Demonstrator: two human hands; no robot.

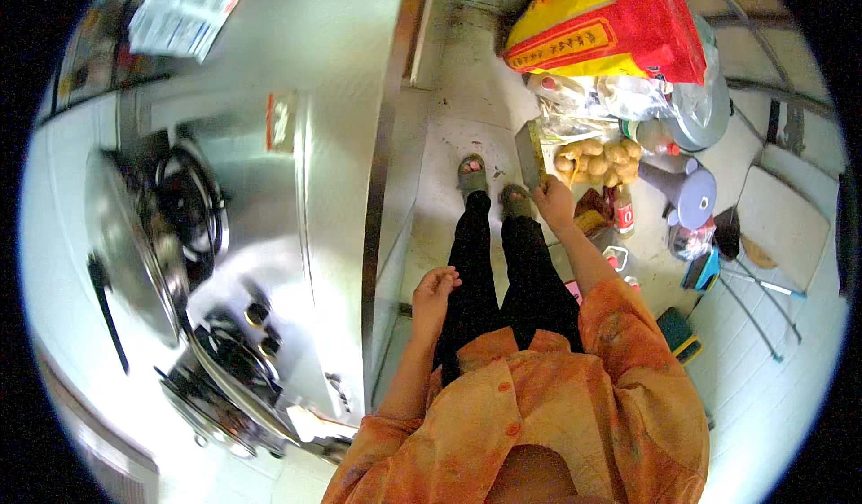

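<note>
My right hand (555, 203) is closed at the near end of a flat, grey-brown oblong thing (532, 156); its kind is not clear. Beyond that thing, on the floor, lies a pile of potatoes (603, 158). My left hand (436, 291) hangs in front of my left thigh, fingers curled together, and nothing shows in it. Below both hands are my legs in black trousers and my feet in open-toed slippers (471, 174).
To the left runs a steel counter (346, 145) with gas burners (193, 203), a large wok-shaped pan (135, 244) and a small packet (280, 122). Right of my feet stand a red and yellow bag (611, 28), bottles (623, 210), a purple stool (691, 194) and a dustpan (702, 271).
</note>
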